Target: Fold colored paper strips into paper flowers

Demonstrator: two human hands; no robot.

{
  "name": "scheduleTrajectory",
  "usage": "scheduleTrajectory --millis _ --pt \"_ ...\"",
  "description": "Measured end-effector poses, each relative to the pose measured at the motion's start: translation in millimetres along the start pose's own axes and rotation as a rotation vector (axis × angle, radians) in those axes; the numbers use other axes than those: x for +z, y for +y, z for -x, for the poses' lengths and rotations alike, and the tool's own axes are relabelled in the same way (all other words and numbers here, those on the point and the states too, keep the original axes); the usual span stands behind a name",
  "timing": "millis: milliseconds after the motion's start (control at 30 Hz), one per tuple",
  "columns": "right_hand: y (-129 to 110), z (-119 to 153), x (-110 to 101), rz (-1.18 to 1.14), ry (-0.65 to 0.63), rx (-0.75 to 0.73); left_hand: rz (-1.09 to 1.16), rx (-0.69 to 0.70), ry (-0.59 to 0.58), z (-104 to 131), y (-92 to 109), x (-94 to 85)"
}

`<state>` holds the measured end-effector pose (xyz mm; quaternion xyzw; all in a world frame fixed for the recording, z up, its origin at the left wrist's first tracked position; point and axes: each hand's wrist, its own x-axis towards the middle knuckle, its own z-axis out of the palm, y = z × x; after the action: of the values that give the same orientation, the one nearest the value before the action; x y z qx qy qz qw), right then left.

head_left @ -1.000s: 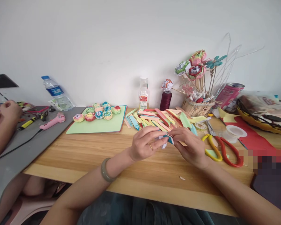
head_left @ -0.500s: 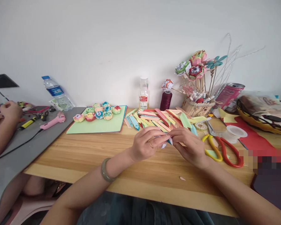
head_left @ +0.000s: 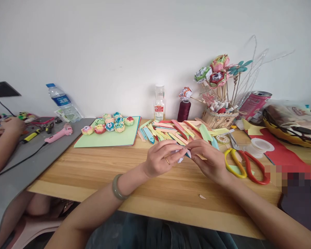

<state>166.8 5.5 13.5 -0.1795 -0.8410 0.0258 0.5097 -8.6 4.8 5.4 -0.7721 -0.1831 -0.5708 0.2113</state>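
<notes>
Just above the wooden table, my left hand (head_left: 162,159) pinches a small piece of folded paper (head_left: 180,159), white and blue, largely hidden by my fingers. My right hand (head_left: 207,159) meets it from the other side, its fingertips closed on the same folded paper. Beyond my hands lies a heap of coloured paper strips (head_left: 168,131), some folded to points. Several finished paper flowers (head_left: 110,127) rest on a light green sheet (head_left: 103,140) at the left.
Scissors with yellow and red handles (head_left: 246,166) lie right of my right hand, near a white spool (head_left: 260,147). A basket of paper flowers (head_left: 219,117), a thread cone (head_left: 184,110) and a clear bottle (head_left: 159,103) stand by the wall. Another person's hand (head_left: 12,126) is at far left.
My hands stay in nearly the same place. The folded paper has turned slightly between my fingers, showing more of its white part.
</notes>
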Motion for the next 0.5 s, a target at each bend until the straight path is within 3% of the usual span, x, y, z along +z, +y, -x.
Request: scheduleTrajectory --millis 500 --pt "-1.6 -1.4 -0.8 -0.036 -0.032 0.098 -0.085 0.004 0.028 0.5 -0.1 -0.9"
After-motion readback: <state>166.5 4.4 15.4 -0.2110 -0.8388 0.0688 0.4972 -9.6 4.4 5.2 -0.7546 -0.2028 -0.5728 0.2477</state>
